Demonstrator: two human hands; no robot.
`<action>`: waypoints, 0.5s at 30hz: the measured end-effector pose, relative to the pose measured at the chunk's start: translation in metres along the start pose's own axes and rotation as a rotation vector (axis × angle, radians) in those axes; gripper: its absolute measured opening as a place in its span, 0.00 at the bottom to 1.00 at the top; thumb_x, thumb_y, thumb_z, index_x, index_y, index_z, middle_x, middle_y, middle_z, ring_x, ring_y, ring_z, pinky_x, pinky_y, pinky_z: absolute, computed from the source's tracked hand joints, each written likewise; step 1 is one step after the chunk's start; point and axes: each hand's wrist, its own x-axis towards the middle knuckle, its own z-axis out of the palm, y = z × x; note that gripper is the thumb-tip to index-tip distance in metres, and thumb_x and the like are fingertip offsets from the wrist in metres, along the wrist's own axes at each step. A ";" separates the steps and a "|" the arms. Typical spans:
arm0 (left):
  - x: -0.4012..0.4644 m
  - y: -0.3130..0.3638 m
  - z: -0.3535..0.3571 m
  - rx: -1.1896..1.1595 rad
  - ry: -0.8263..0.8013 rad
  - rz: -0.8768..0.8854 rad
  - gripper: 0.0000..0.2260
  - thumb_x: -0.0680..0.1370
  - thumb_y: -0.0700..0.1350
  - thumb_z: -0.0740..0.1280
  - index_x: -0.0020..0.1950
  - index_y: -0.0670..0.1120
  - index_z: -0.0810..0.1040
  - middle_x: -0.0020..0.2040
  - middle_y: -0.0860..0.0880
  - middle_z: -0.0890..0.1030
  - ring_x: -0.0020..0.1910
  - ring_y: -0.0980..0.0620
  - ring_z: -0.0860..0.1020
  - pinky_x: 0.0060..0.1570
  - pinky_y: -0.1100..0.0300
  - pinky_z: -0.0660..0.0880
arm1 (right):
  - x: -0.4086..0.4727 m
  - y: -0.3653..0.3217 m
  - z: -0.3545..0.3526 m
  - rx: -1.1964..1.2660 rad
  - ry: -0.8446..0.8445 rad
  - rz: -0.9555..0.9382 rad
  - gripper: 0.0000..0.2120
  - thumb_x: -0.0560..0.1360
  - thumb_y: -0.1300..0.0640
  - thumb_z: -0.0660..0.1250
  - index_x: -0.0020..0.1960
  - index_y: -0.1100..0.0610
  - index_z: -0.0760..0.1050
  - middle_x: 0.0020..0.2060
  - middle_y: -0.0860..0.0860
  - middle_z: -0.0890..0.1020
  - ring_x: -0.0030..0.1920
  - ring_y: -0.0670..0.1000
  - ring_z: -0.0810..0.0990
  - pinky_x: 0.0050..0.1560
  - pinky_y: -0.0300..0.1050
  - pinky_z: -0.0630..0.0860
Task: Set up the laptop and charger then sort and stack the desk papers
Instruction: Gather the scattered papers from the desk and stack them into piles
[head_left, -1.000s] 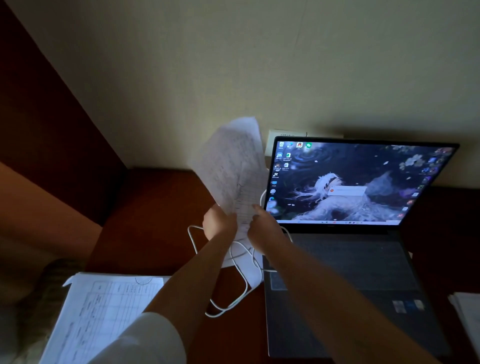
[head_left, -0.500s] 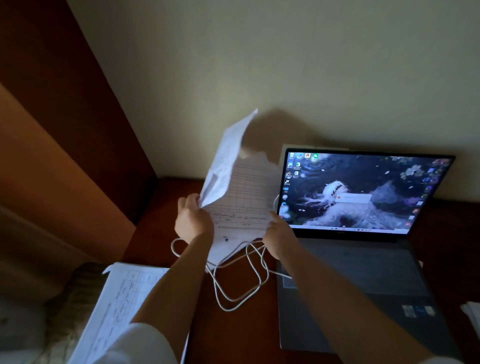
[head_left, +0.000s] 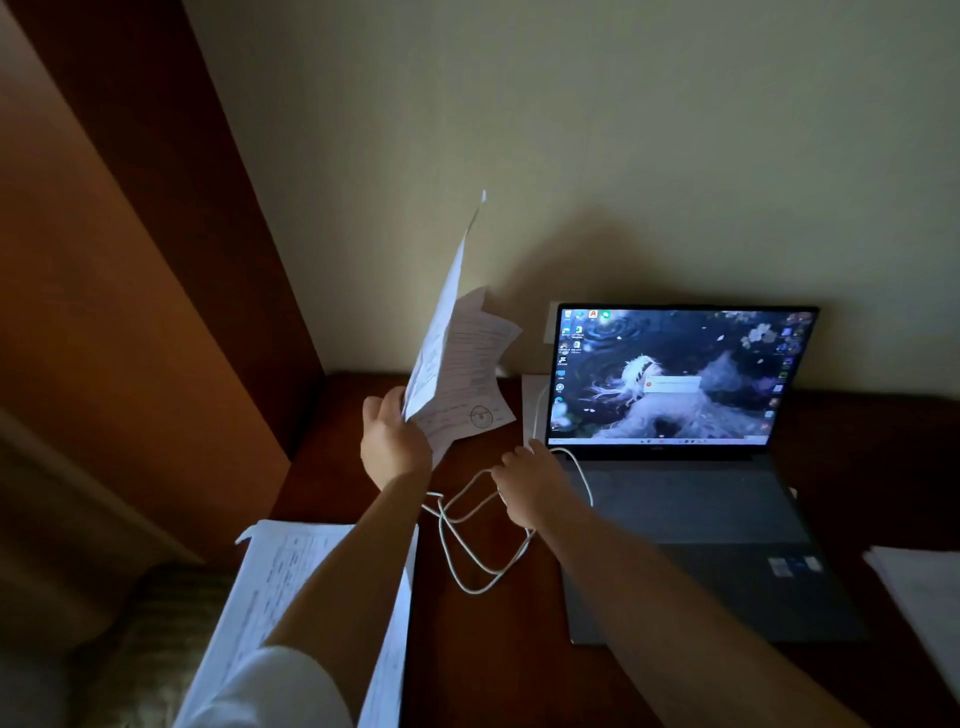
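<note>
My left hand (head_left: 392, 441) grips a few printed sheets (head_left: 457, 364) by their lower corner and holds them upright above the dark wooden desk (head_left: 493, 649). My right hand (head_left: 530, 483) hovers low over the looped white charger cable (head_left: 467, 540), fingers loosely bent, holding nothing. The open laptop (head_left: 691, 499) stands to the right with its screen lit. The cable runs up past the screen's left edge toward a white charger block (head_left: 535, 405) by the wall. A stack of printed forms (head_left: 291, 587) lies at the desk's front left, partly under my left forearm.
More white paper (head_left: 919, 597) lies at the desk's right edge. A brown wooden panel (head_left: 156, 260) rises on the left, and the pale wall (head_left: 571, 156) is right behind the desk. A patterned cushion (head_left: 140, 649) sits at lower left.
My right hand has let go of the sheets and dropped toward the cable. My left hand has swung the sheets left and upright, edge-on. The view has shifted left.
</note>
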 end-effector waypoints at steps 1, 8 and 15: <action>-0.003 0.002 -0.004 -0.040 -0.014 0.000 0.14 0.75 0.46 0.56 0.52 0.43 0.77 0.49 0.46 0.72 0.45 0.45 0.76 0.40 0.59 0.67 | -0.004 -0.005 0.000 0.002 0.007 0.002 0.16 0.75 0.59 0.61 0.63 0.56 0.73 0.60 0.54 0.75 0.64 0.55 0.70 0.73 0.54 0.53; -0.033 0.023 -0.047 -0.311 0.053 -0.086 0.12 0.79 0.44 0.54 0.36 0.50 0.66 0.45 0.46 0.73 0.42 0.48 0.74 0.39 0.56 0.72 | -0.041 -0.030 -0.023 0.070 0.082 0.057 0.16 0.74 0.61 0.61 0.62 0.56 0.72 0.56 0.54 0.76 0.58 0.55 0.74 0.64 0.52 0.65; -0.074 0.041 -0.088 -0.469 0.199 -0.072 0.07 0.80 0.39 0.57 0.45 0.50 0.68 0.44 0.52 0.72 0.40 0.55 0.73 0.39 0.59 0.73 | -0.095 -0.052 -0.055 0.718 0.189 0.242 0.14 0.76 0.59 0.59 0.61 0.56 0.73 0.55 0.53 0.78 0.56 0.55 0.78 0.54 0.49 0.75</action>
